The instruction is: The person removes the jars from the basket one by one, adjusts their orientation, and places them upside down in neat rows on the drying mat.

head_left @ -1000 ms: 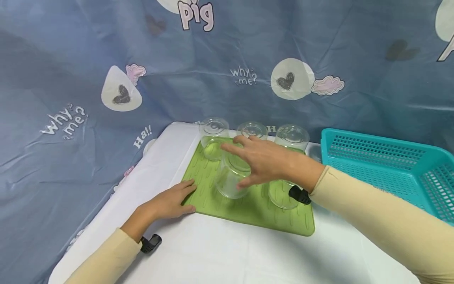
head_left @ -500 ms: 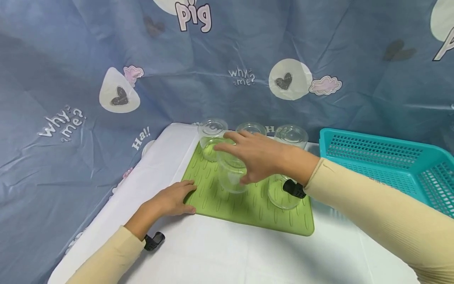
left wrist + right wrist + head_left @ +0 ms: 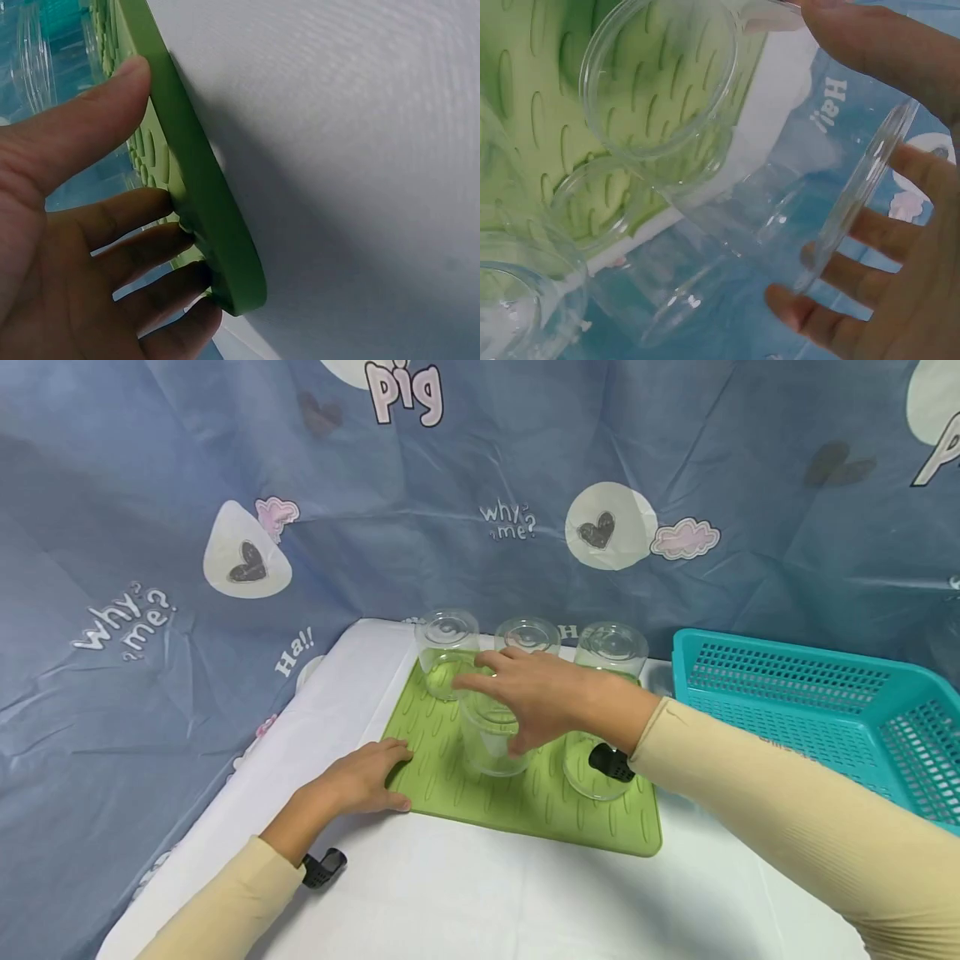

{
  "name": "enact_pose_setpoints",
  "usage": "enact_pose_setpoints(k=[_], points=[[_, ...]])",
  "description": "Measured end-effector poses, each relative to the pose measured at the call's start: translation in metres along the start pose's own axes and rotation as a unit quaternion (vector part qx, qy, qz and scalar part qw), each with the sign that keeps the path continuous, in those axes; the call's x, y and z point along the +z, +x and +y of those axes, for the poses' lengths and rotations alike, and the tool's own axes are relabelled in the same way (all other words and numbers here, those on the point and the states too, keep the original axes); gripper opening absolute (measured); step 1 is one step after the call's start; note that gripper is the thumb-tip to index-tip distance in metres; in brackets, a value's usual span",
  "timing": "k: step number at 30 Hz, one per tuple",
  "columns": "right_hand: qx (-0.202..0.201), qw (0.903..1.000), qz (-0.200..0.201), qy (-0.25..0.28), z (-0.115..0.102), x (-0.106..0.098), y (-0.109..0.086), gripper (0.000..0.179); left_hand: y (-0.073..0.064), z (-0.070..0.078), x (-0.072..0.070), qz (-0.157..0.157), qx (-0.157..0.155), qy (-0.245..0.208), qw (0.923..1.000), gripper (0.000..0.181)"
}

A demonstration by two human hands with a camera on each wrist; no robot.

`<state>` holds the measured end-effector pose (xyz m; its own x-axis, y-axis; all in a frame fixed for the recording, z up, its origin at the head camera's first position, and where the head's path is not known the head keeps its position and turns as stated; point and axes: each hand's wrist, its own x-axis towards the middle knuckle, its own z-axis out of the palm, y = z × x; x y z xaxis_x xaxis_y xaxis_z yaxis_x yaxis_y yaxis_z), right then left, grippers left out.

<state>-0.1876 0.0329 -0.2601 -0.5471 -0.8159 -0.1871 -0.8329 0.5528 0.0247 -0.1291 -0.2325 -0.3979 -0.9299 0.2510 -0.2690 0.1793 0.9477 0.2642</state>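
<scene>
My right hand (image 3: 498, 710) grips a clear glass (image 3: 489, 747) from above, fingers and thumb spread round its upturned base, over the middle of a green ribbed mat (image 3: 525, 810). The right wrist view shows the fingers (image 3: 900, 300) round that glass (image 3: 780, 217); whether its rim touches the mat I cannot tell. Three more clear glasses stand upside down along the mat's far edge (image 3: 447, 647) (image 3: 528, 633) (image 3: 613, 647). Another glass (image 3: 592, 777) stands under my right wrist. My left hand (image 3: 375, 772) rests on the mat's near left corner, thumb and fingers (image 3: 97, 247) against the mat's edge (image 3: 202, 202).
A teal plastic basket (image 3: 795, 702) stands at the right of the white table (image 3: 465, 893). A blue printed cloth (image 3: 150, 527) hangs behind and to the left. The table's left edge runs close to my left forearm.
My right hand has turned the held glass from a tilt to nearly upright and shifted slightly left. My left hand has stayed on the mat's corner.
</scene>
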Motion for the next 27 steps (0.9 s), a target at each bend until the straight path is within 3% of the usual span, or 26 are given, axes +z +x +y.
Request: enact_pose_setpoints(k=[5,13,27], points=[[-0.007,0.9996,0.023,0.015,0.004,0.006,0.001,0.116,0.001,-0.003,0.0,0.009,0.006,0.0,0.9999,0.076],[-0.002,0.9987,0.038,0.033,0.014,0.023,-0.002,0.114,0.0,-0.001,-0.004,0.009,0.022,-0.001,0.9997,0.075],[0.039,0.9961,0.002,0.08,0.019,0.039,0.001,0.115,-0.001,-0.002,0.0,0.004,0.021,-0.011,0.9997,0.074]])
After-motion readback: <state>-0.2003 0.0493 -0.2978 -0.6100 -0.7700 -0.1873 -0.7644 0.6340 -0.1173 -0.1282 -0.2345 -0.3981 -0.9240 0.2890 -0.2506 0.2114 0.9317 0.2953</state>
